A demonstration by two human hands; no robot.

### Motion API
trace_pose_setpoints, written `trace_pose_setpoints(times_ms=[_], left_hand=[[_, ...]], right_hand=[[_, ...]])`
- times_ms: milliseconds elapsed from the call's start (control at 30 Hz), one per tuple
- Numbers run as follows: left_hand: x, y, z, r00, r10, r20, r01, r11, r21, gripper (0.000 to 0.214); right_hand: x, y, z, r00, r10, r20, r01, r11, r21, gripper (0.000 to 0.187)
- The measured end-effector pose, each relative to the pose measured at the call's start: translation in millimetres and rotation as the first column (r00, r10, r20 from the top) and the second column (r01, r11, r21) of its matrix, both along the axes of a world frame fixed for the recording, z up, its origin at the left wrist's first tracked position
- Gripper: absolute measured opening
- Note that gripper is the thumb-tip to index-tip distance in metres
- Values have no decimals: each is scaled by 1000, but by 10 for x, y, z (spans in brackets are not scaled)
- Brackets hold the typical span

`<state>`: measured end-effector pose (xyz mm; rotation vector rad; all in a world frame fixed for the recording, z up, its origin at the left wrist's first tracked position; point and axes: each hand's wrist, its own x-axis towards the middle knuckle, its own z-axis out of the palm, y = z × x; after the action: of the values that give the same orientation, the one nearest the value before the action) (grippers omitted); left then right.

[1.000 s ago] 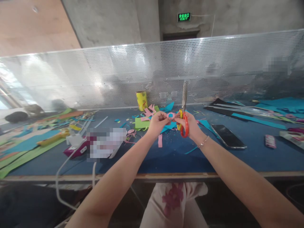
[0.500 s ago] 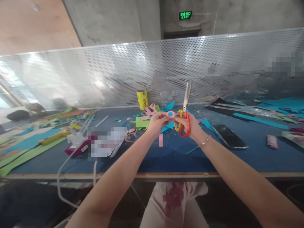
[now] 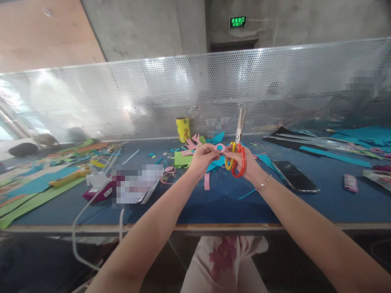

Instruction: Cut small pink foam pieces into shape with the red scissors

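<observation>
Between my two hands, above the blue tabletop, is a small pink ring-shaped piece with blue showing in its middle. My left hand pinches its left edge between thumb and fingers. From the other side, the fingertips of my right hand hold its right edge. A pair of scissors with one yellow and one red handle hangs on my right hand, its blades pointing up and nearly closed. Pink scraps, a green piece and blue cut pieces lie beneath and behind my hands.
A yellow roll stands by the perforated metal screen. To the right lie a phone and a small pink item. A white packet, a purple device with a white cable and coloured sheets are at left.
Both hands keep their hold on the pink ring-shaped piece and barely move. The scissors stay upright on my right hand. The view tilts very slightly.
</observation>
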<state>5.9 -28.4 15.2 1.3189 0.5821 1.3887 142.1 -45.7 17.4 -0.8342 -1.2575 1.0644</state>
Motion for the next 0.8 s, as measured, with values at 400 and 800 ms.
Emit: trace_pose_setpoints(times_ms=[400, 800], left_hand=[[-7, 3, -6, 1000, 4, -17, -4, 999, 38, 19], [-14, 5, -12, 999, -5, -48, 9, 996, 90, 19]], right_hand=[[5, 32, -22, 1000, 19, 18, -19, 1000, -15, 32], [11, 9, -8, 997, 52, -62, -53, 998, -19, 35]])
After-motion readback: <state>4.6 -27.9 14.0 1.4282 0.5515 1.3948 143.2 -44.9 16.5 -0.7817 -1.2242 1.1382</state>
